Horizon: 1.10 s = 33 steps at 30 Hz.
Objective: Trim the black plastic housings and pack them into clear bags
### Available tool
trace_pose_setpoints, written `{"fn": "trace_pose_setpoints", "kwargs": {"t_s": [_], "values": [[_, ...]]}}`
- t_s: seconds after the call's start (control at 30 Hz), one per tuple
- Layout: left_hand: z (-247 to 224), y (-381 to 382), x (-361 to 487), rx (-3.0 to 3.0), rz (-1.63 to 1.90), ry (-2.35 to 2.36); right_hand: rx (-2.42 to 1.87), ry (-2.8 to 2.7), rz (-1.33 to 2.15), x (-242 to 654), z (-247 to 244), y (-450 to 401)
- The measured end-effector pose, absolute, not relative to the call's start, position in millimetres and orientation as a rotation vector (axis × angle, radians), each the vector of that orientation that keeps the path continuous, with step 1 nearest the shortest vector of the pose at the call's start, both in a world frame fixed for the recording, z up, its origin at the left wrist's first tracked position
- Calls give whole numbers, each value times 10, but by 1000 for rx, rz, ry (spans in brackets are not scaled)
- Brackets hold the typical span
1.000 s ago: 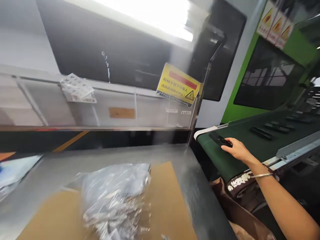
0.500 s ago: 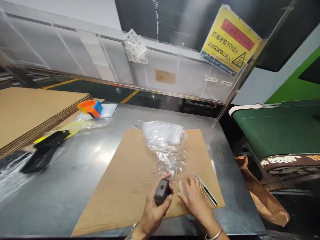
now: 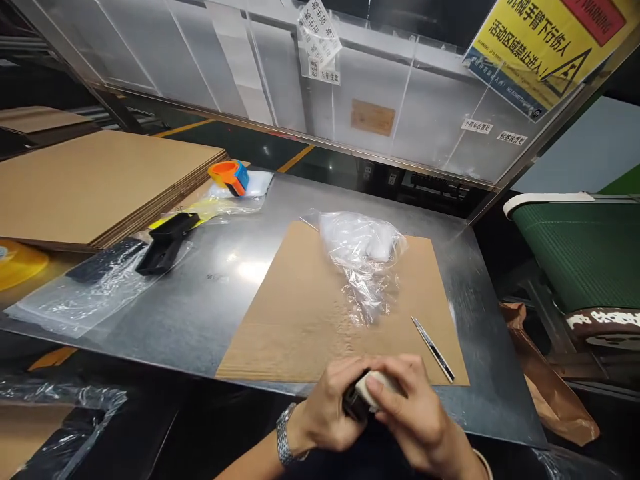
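My left hand (image 3: 333, 407) is wrapped round a small dark block-shaped object (image 3: 354, 403) near the table's front edge. Against that object, my right hand (image 3: 417, 410) presses a small whitish pad (image 3: 374, 389) between its fingers. Both hands are close together, in front of the brown cardboard sheet (image 3: 280, 320). On the sheet lies a crumpled clear plastic bag (image 3: 360, 243) with white material inside. A slim cutter knife (image 3: 433, 350) rests at the sheet's right side.
Stacked cardboard (image 3: 110, 180) is at the left, beside an orange and blue tape roll (image 3: 231, 177), a black tray (image 3: 167, 245) and plastic bags (image 3: 75, 303). A clear partition (image 3: 285, 87) spans the back; a green conveyor (image 3: 600, 247) is at the right.
Both hands have come together and nearer my body. The whitish pad has been lifted from the cardboard against the dark object. The camera view has shifted, moving the scene right and up.
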<state>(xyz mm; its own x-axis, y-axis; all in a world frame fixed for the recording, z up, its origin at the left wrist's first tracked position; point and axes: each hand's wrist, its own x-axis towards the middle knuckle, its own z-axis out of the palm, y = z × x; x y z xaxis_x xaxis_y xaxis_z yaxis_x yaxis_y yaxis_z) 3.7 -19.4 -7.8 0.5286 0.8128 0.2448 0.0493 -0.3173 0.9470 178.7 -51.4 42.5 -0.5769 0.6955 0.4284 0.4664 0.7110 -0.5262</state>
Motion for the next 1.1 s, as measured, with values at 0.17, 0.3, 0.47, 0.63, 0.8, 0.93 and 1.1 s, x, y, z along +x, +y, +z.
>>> {"fn": "trace_pose_setpoints", "kwargs": {"t_s": [0.17, 0.3, 0.47, 0.63, 0.8, 0.93, 1.1], "values": [[-67, -236, -16, 1529, 891, 660, -861, -2247, 513, 1774, 286, -565], [-20, -246, -6, 1354, 820, 547, -949, -2173, 572, 1822, 225, -579], [-93, -292, 135, 572, 826, 385, -994, -1973, 555, 1713, 133, -513], [-280, -219, 199, 6, 801, 186, -972, -1940, 632, 1490, -56, -602], [-340, -58, 76, -96, 824, 188, -982, -1976, 542, 1502, -238, -899], [-240, -36, 46, -42, 807, 390, -1040, -1957, 406, 1612, -155, -918], [-114, -201, 140, -1, 677, 609, -1056, -2102, 378, 1536, 53, -644]]}}
